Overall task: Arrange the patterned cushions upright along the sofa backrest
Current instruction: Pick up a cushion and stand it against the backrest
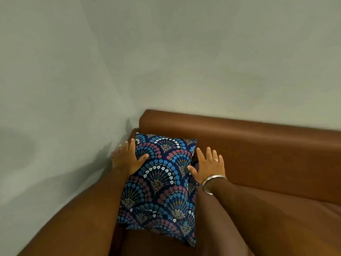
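Note:
A navy cushion (162,183) with blue, pink and white fan-shaped flowers stands upright in the sofa's left corner, leaning against the brown backrest (258,145). My left hand (127,159) lies flat with spread fingers on the cushion's upper left edge. On the upper right edge rests my right hand (208,167), fingers apart, wearing a ring and a metal bangle. A sliver of a second patterned cushion seems to show behind the right edge, mostly hidden.
The brown leather sofa's left armrest (73,215) runs along a pale grey wall (55,89). The seat (286,228) stretches to the right of the cushion. Another pale wall rises behind the backrest.

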Tool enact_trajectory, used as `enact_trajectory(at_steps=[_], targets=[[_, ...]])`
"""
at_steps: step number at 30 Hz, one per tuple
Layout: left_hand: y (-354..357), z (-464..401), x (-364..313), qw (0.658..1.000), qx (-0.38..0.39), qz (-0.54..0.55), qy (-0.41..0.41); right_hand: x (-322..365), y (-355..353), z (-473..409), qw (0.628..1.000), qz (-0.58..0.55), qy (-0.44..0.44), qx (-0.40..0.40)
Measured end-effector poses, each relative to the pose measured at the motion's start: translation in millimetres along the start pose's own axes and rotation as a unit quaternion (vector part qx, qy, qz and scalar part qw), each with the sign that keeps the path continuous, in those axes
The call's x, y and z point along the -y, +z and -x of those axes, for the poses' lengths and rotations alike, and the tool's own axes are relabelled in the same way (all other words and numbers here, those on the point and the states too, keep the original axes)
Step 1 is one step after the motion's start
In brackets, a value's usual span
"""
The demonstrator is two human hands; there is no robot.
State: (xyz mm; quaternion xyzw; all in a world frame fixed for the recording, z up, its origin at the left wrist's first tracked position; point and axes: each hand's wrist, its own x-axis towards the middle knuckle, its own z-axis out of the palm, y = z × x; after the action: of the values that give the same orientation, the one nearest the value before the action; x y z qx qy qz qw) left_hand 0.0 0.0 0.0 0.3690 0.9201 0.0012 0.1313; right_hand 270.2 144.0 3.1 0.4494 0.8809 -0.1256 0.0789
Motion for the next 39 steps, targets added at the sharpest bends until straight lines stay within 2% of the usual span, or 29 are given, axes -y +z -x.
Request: enact_trajectory(at_steps=[2, 3, 5, 6, 8, 10, 13, 15, 17, 20, 23, 26, 28, 31, 33, 35, 39], targets=[[13, -13, 15, 0.99, 0.047, 0.116, -0.059, 6, 21, -15, 0.976, -0.159, 0.097, 0.112], [22, -19, 23, 0.973, 0.076, 0.202, -0.084, 7, 31, -22, 0.95, -0.234, 0.134, 0.157], [35, -25, 32, 0.915, 0.119, 0.361, -0.138, 7, 46, -34, 0.88, -0.388, 0.184, 0.203], [38, -24, 30, 0.889, 0.138, 0.404, -0.164, 8, 49, -38, 0.834, -0.465, 0.203, 0.217], [40, -19, 21, 0.861, 0.144, 0.458, -0.166, 7, 53, -41, 0.731, -0.592, 0.229, 0.249], [32, -6, 2, 0.861, 0.107, 0.474, -0.15, -3, 51, -36, 0.651, -0.659, 0.246, 0.286], [10, 32, -48, 0.867, 0.046, 0.487, -0.1, -48, 48, -14, 0.573, -0.732, 0.241, 0.279], [6, 64, -95, 0.848, 0.042, 0.525, -0.066, -104, 48, 10, 0.529, -0.777, 0.239, 0.244], [22, 92, -155, 0.825, 0.065, 0.56, -0.05, -177, 47, 36, 0.526, -0.787, 0.253, 0.202], [83, 128, -279, 0.799, 0.157, 0.579, -0.038, -305, 48, 76, 0.564, -0.758, 0.296, 0.139], [165, 161, -418, 0.77, 0.218, 0.599, -0.024, -440, 58, 107, 0.546, -0.747, 0.371, 0.079], [236, 180, -552, 0.736, 0.268, 0.622, -0.002, -571, 62, 127, 0.524, -0.747, 0.41, -0.006], [274, 183, -631, 0.707, 0.324, 0.628, 0.033, -651, 62, 130, 0.523, -0.737, 0.425, -0.06], [324, 179, -730, 0.682, 0.394, 0.61, 0.088, -749, 75, 121, 0.539, -0.716, 0.432, -0.094], [354, 181, -782, 0.688, 0.398, 0.597, 0.106, -795, 90, 114, 0.563, -0.691, 0.435, -0.125], [377, 187, -813, 0.705, 0.363, 0.603, 0.084, -816, 109, 114, 0.588, -0.671, 0.419, -0.169], [391, 190, -814, 0.717, 0.331, 0.61, 0.072, -790, 151, 142, 0.584, -0.654, 0.385, -0.288]])
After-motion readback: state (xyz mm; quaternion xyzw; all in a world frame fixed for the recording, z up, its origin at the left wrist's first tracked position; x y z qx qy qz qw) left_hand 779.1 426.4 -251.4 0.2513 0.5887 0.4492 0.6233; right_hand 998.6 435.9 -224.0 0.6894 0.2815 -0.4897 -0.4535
